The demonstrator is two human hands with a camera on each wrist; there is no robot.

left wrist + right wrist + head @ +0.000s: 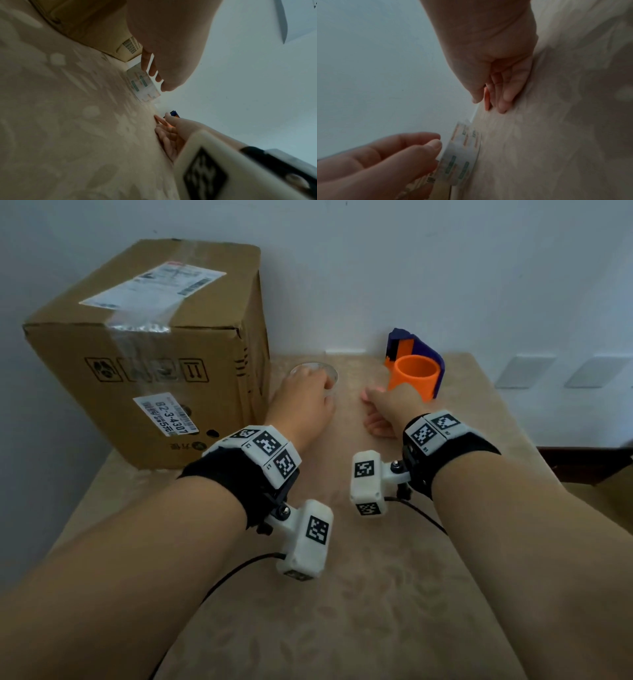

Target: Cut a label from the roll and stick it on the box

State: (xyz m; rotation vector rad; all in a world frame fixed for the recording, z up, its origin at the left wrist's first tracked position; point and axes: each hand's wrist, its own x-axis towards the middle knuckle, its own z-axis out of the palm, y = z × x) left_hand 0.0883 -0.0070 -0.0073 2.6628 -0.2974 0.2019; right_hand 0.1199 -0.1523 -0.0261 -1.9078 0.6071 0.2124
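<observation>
A brown cardboard box [147,354] with old shipping labels stands at the back left of the table. Just right of it lies a clear roll of printed labels [331,374] [142,83] [462,155], flat on the cloth. My left hand [325,386] [435,142] hovers over the roll with loosely curved fingers. Its fingertips [437,145] reach the rim, and no closed grip shows. My right hand [371,412] [496,104] rests on the table beside the roll, fingers straight, holding nothing.
An orange and blue plastic tool [416,368] stands at the back, right behind my right hand. The beige patterned tablecloth [376,594] runs back to a pale wall. Cables trail from both wrist cameras.
</observation>
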